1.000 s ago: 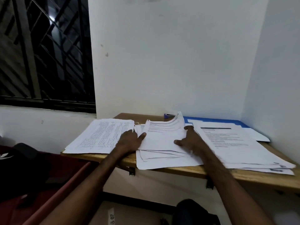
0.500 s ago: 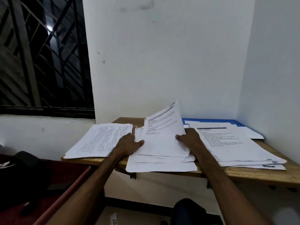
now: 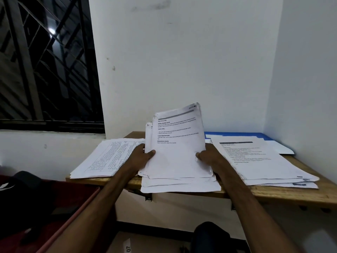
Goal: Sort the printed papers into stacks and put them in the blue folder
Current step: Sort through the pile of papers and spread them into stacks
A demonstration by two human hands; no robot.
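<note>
White sheaf (image 3: pixel 177 152) upright | left grip (image 3: pixel 144 154), right grip (image 3: pixel 207 156) pinch side edges

A plain room's study corner: wooden wall-mounted surface (image 3: pixel 273 193) against bare white walls (image 3: pixel 182 61), barred window (image 3: pixel 45 61) alongside.

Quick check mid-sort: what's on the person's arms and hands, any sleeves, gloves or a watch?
Nothing worn shows. The left hand and right hand are ungloved. Both forearms are bare down to the frame's edge: no sleeve, watch or wristband. Most fingers are hidden, so rings cannot be ruled out.
</note>
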